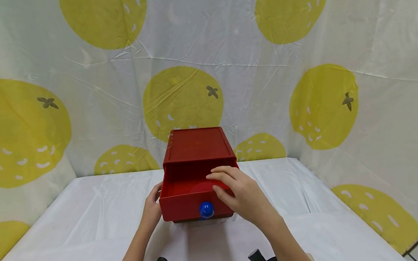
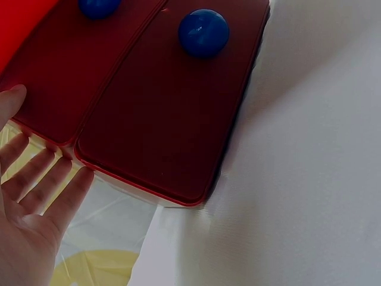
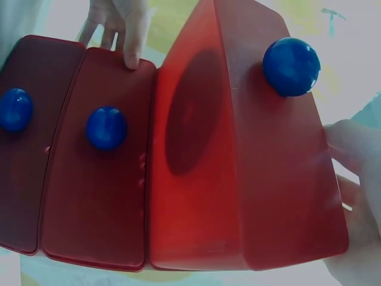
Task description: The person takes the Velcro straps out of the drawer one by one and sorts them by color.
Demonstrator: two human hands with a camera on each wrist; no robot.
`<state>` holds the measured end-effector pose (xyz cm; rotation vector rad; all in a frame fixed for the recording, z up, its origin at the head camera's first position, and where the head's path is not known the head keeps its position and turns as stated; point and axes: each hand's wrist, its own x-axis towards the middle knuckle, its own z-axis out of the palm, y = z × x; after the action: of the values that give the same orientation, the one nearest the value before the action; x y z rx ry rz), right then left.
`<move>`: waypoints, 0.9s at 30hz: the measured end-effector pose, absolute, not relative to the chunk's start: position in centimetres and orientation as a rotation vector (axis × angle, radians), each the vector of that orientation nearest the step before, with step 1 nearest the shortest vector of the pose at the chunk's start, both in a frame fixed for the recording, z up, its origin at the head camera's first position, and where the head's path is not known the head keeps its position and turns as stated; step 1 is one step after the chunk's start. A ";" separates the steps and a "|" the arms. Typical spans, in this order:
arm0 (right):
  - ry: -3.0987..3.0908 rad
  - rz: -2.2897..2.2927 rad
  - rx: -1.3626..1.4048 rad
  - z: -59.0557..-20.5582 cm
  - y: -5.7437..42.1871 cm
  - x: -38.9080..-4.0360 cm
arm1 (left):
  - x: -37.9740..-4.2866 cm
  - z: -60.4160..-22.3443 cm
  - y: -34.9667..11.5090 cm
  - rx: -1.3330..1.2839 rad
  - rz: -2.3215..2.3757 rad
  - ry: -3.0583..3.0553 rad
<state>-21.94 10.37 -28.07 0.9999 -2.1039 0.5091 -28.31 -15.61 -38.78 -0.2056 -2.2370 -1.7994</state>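
A red drawer cabinet (image 1: 199, 145) stands on the white-covered table, its top drawer (image 1: 185, 206) pulled out. Round blue knobs mark the fronts; the top one (image 1: 206, 209) faces me. On the drawer's floor shows a flat, round, darker red shape (image 3: 193, 113); whether it is a separate piece I cannot tell. At the cabinet's left side is my left hand (image 1: 152, 208), thumb (image 3: 132, 59) against a lower drawer's front edge, nearly straight fingers (image 2: 68, 196) along the side. My right hand (image 1: 243, 192) hovers over the drawer's right front corner, fingers loosely bent, holding nothing.
Two lower drawers, one with its own knob (image 2: 203, 33), sit closed beneath. White cloth covers the table (image 1: 92, 217) around the cabinet. A white curtain (image 1: 250, 104) with yellow fruit prints hangs behind and at the sides.
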 end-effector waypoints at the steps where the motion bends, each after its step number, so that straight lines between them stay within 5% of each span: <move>1: -2.125 0.496 0.987 -28.1 10.3 -21.9 | -28.3 -38.8 -15.6 -0.205 -1.797 -2.236; 27: -2.587 0.594 1.028 -26.4 11.0 -21.6 | -28.6 -38.9 -15.6 -0.185 -1.785 -2.212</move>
<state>-21.61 11.03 -26.38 1.0280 -2.5871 0.5936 -28.64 -15.60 -38.94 -0.1849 -2.2125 -1.7851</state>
